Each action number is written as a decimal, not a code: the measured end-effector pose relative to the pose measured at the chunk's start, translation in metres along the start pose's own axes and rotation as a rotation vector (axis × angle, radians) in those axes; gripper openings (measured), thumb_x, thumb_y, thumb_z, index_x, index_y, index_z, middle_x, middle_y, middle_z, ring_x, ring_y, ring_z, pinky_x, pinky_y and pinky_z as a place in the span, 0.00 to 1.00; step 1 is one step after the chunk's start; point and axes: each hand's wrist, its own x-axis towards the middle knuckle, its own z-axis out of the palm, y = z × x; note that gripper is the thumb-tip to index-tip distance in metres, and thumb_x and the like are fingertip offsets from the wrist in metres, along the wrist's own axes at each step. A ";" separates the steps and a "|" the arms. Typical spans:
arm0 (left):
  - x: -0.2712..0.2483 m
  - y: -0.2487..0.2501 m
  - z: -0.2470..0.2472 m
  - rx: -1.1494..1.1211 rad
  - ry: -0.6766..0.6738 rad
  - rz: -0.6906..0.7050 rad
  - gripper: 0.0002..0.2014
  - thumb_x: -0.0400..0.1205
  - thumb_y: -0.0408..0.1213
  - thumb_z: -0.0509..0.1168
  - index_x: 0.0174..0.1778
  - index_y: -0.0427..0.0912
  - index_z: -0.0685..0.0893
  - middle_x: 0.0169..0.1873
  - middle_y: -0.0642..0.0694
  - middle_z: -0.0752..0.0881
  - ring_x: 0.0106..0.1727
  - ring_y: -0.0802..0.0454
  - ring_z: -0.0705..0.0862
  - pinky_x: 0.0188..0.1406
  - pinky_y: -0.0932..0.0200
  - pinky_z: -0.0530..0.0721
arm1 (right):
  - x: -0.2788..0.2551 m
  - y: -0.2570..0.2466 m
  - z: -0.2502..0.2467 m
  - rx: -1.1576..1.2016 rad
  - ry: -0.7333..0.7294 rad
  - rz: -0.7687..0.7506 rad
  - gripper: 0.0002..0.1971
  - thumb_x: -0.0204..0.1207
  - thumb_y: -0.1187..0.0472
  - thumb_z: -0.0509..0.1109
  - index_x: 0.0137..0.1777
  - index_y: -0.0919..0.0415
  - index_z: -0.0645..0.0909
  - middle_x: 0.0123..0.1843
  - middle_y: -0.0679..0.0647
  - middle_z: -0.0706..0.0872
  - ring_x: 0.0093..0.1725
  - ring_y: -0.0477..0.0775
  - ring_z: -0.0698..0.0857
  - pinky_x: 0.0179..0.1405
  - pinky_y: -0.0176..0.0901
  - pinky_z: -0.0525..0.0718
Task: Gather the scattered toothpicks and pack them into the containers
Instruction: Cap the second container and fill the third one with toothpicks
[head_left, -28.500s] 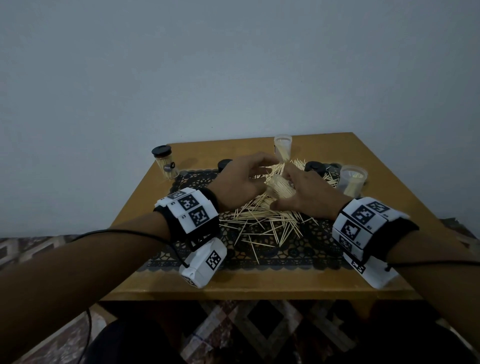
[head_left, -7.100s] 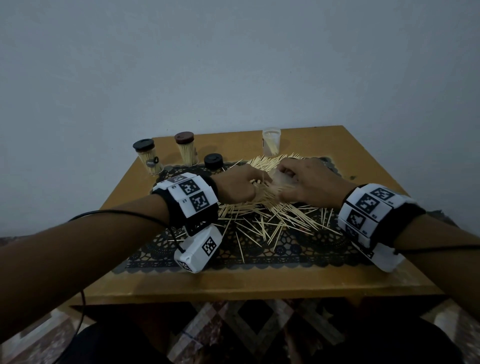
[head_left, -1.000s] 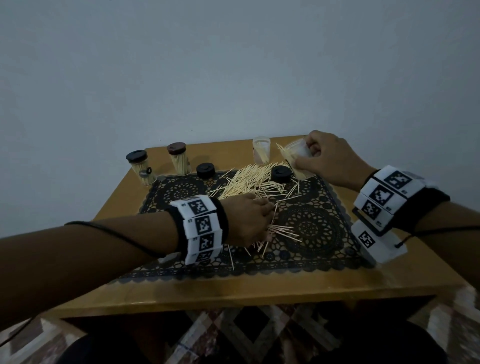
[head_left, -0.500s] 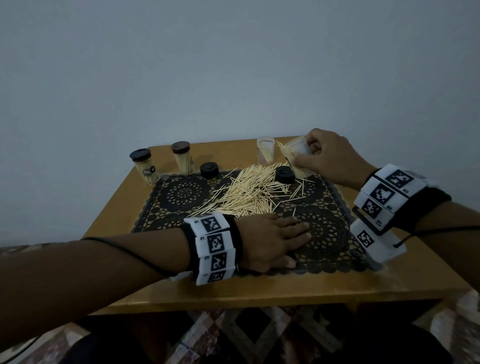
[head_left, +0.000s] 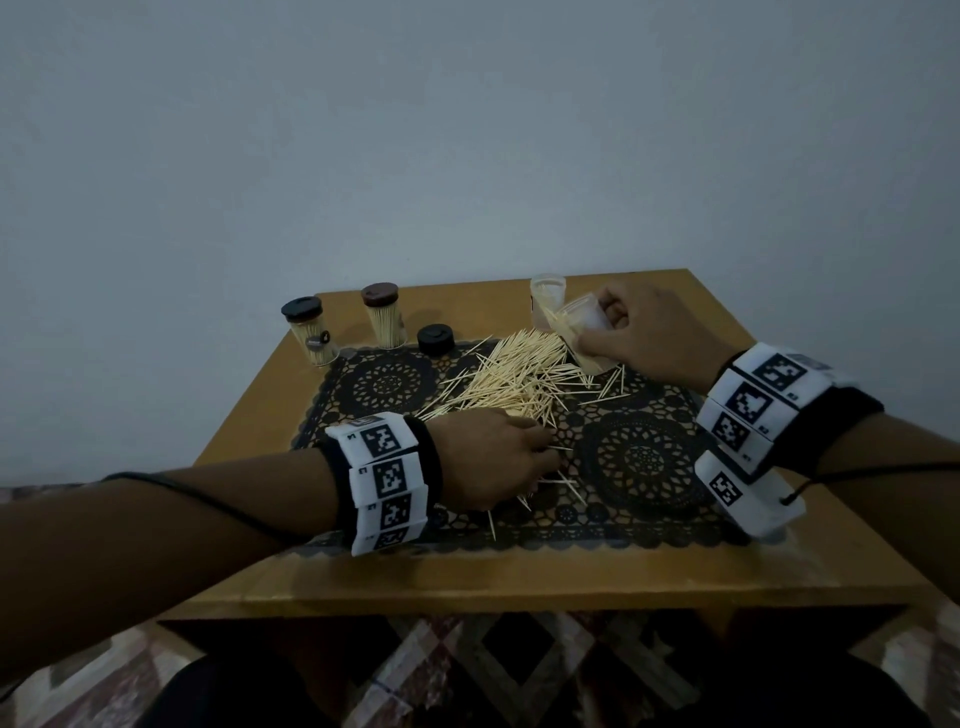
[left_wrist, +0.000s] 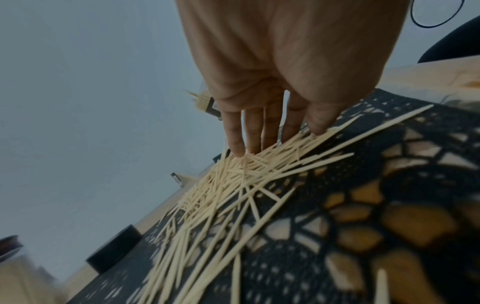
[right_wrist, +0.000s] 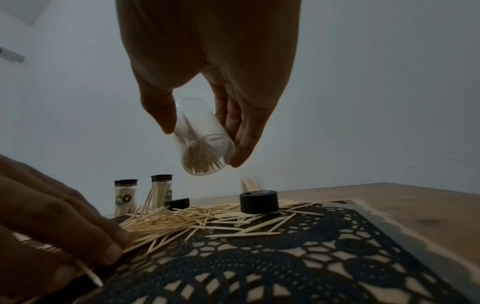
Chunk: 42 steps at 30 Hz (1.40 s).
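Note:
A heap of pale toothpicks (head_left: 511, 379) lies on the black lace mat (head_left: 644, 467), with a few strays toward the front. My left hand (head_left: 540, 457) rests at the heap's near edge; in the left wrist view its straight fingers (left_wrist: 237, 144) press down on the toothpicks (left_wrist: 233, 185). My right hand (head_left: 597, 332) holds a clear container (head_left: 579, 319) tilted over the heap's far right, between thumb and fingers. The right wrist view shows toothpicks inside this container (right_wrist: 205, 156), its mouth toward the camera. An open container (head_left: 548, 293) with toothpicks stands behind it.
Two capped containers (head_left: 309, 332) (head_left: 384, 319) full of toothpicks stand at the back left of the wooden table (head_left: 467, 577). A loose black cap (head_left: 435, 339) sits beside them; another black cap (right_wrist: 258, 201) stands on the mat under my right hand.
My left hand has moved from lying flat near the mat's front edge back to the heap's near edge. My right hand has lowered the tilted container slightly toward the heap.

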 end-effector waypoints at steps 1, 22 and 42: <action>-0.002 -0.003 0.001 -0.017 0.003 -0.002 0.18 0.87 0.44 0.52 0.71 0.40 0.71 0.68 0.38 0.75 0.69 0.41 0.75 0.64 0.42 0.79 | 0.000 -0.001 0.001 -0.001 -0.001 -0.002 0.20 0.69 0.51 0.79 0.54 0.63 0.81 0.47 0.55 0.85 0.45 0.56 0.83 0.45 0.52 0.83; -0.030 -0.030 -0.002 0.295 -0.002 -0.196 0.18 0.84 0.38 0.60 0.71 0.43 0.78 0.81 0.41 0.62 0.75 0.40 0.68 0.70 0.46 0.72 | 0.003 -0.005 0.000 -0.008 -0.017 -0.013 0.20 0.70 0.51 0.79 0.55 0.62 0.81 0.48 0.54 0.84 0.47 0.54 0.82 0.47 0.50 0.81; -0.027 -0.004 0.013 -0.015 -0.139 -0.161 0.30 0.89 0.50 0.42 0.84 0.40 0.44 0.84 0.42 0.46 0.85 0.48 0.45 0.83 0.51 0.48 | 0.004 -0.008 -0.003 0.025 -0.014 -0.013 0.21 0.69 0.51 0.79 0.55 0.63 0.80 0.50 0.58 0.86 0.49 0.59 0.84 0.50 0.59 0.85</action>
